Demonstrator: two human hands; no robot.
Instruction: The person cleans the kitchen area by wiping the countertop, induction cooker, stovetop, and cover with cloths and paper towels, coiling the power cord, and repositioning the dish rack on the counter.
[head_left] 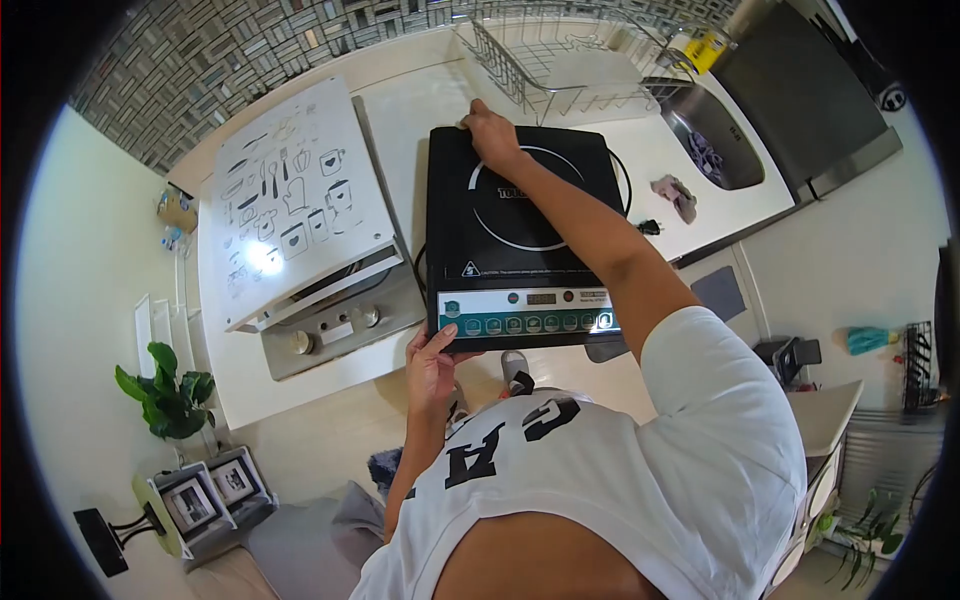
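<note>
A black induction cooker lies on the white counter, its teal button panel facing me and its front edge close to the counter's near side. My left hand grips the front left corner, thumb on the panel and fingers underneath. Stretched across the cooktop, my right arm ends with my right hand at the back edge. The right fingers are curled over that edge, and their tips are partly hidden. A black plug rests on the counter at the cooker's right, near its cord.
To the left, a white printed cover sits over a stove with knobs. A wire dish rack stands behind the cooker. On the right are a crumpled cloth and a sink with a purple cloth in it.
</note>
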